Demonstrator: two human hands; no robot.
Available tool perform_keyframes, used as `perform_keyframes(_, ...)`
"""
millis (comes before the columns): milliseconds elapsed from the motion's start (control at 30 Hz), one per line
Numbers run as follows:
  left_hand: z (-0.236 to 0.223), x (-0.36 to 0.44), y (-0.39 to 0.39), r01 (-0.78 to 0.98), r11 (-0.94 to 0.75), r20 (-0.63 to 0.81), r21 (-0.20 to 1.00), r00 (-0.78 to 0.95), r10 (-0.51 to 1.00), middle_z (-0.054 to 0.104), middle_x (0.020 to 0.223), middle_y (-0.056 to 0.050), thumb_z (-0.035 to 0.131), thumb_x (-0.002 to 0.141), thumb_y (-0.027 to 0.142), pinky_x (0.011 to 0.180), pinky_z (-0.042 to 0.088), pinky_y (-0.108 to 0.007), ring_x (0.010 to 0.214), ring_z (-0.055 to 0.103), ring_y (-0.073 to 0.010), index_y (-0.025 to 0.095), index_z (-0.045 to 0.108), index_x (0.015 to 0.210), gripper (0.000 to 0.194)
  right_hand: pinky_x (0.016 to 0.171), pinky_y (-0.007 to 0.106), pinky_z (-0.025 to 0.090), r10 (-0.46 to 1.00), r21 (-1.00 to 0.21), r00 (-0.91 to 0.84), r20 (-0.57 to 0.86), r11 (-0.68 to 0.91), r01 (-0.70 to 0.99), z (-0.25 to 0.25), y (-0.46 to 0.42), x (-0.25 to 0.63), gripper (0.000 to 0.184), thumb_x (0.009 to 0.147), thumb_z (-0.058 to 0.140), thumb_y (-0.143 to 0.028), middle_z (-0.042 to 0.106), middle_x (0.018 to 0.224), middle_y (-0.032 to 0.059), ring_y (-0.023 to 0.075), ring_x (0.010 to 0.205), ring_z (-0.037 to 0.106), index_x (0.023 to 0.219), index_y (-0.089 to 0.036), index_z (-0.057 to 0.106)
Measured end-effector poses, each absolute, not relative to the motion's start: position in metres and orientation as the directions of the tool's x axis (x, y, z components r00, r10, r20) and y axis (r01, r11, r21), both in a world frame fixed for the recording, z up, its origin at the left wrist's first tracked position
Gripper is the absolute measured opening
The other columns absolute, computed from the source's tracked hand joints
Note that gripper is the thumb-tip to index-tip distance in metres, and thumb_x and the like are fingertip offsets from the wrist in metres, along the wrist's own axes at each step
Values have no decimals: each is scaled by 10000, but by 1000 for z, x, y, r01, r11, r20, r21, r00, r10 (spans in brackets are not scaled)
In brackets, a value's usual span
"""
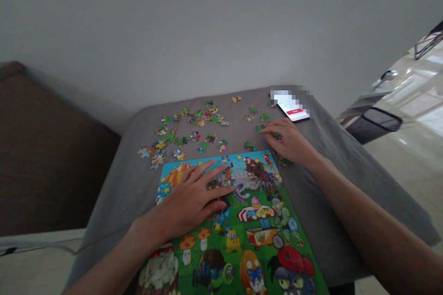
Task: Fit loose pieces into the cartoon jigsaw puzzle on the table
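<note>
left hand [187,200]: fingers spread wide, flat on the colourful assembled cardboard jigsaw puzzle [256,226] at 6 o'clock | right hand [289,142]: fingers narrow, at 2 o'clock beside small green loose puzzle pieces [265,118], any hold hidden | more multicoloured loose pieces [194,124] at 12 o'clock on the grey cloth table cover [332,203]

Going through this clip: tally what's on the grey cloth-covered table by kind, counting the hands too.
Hands: 2 (left hand, right hand)
Smartphones: 1 (smartphone)
Jigsaw puzzles: 1 (jigsaw puzzle)
Total: 4
Loose jigsaw pieces are left out of the total: too many and too small to count reliably.
</note>
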State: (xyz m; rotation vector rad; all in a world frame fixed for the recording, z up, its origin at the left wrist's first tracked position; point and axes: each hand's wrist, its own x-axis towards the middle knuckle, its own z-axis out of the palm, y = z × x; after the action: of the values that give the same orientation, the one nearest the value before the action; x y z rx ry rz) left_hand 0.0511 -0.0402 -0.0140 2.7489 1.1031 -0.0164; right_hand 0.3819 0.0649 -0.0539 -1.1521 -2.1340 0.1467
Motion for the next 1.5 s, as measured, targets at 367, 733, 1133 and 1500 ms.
perform_keyframes(367, -19, 58, -46, 677, -720, -81, 151, 734, 674, 378, 1674, -20, 490, 1066, 504, 1116, 396, -700, 1497, 370, -425, 455, 517, 1501, 439, 997, 495, 497, 709, -365, -489, 508, 691, 624, -43, 47, 358, 239, 970, 569, -194, 762, 1076, 104, 281, 1058, 653, 1117, -199, 758)
perform_keyframes(733, 1, 87, 90, 877, -458, 123, 144, 443, 888, 565, 1488, -117, 585, 1025, 371, 1205, 345, -553, 1412, 455, -323, 230, 651, 1404, 409, 999, 489, 487, 726, -397, -477, 495, 677, 620, -51, 55, 360, 242, 959, 568, -163, 768, 1063, 102, 277, 1045, 648, 1067, -210, 780)
perform_keyframes(1133, -9, 105, 118, 816, -561, 33, 136, 563, 826, 582, 1472, -93, 671, 961, 388, 1200, 315, -546, 1427, 433, -313, 222, 765, 1028, 202, 1002, 471, 471, 751, -429, -422, 509, 646, 631, -48, 62, 374, 275, 933, 549, -149, 762, 1045, 89, 273, 1052, 623, 1046, -223, 789)
perform_keyframes(1500, -22, 102, 112, 835, -532, 46, 143, 532, 846, 622, 1439, -117, 630, 995, 452, 1167, 359, -536, 1378, 492, -320, 211, 726, 1231, 351, 998, 466, 474, 753, -426, -400, 522, 637, 643, -48, 63, 374, 270, 931, 545, -138, 764, 1045, 88, 271, 1051, 625, 1040, -209, 781)
